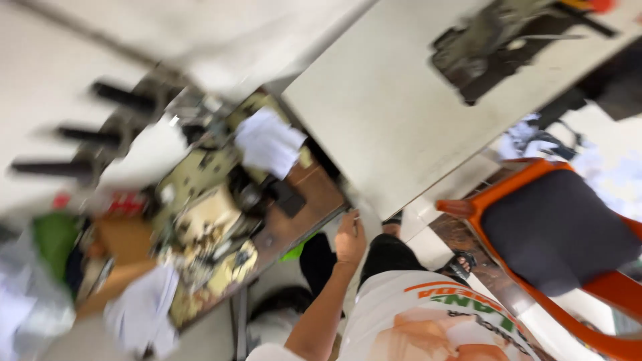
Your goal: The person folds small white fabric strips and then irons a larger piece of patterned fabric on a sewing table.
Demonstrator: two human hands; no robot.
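Observation:
My left hand (350, 238) reaches forward from my bare forearm and rests at the corner where a brown wooden table (304, 214) meets a white table (381, 113). Blur hides whether its fingers hold anything. A cream-coloured sewing machine (200, 217) stands on the brown table to the left of the hand, with a piece of white cloth (269, 142) behind it. My white printed shirt, dark trousers and sandalled feet show below. My right hand is out of view.
A dark machine (495, 40) sits on the far part of the white table. An orange plastic chair (605, 284) with a dark cushion stands at the right. More white cloth (142, 309), a green item (53, 237) and black pegs (114, 97) lie at the left.

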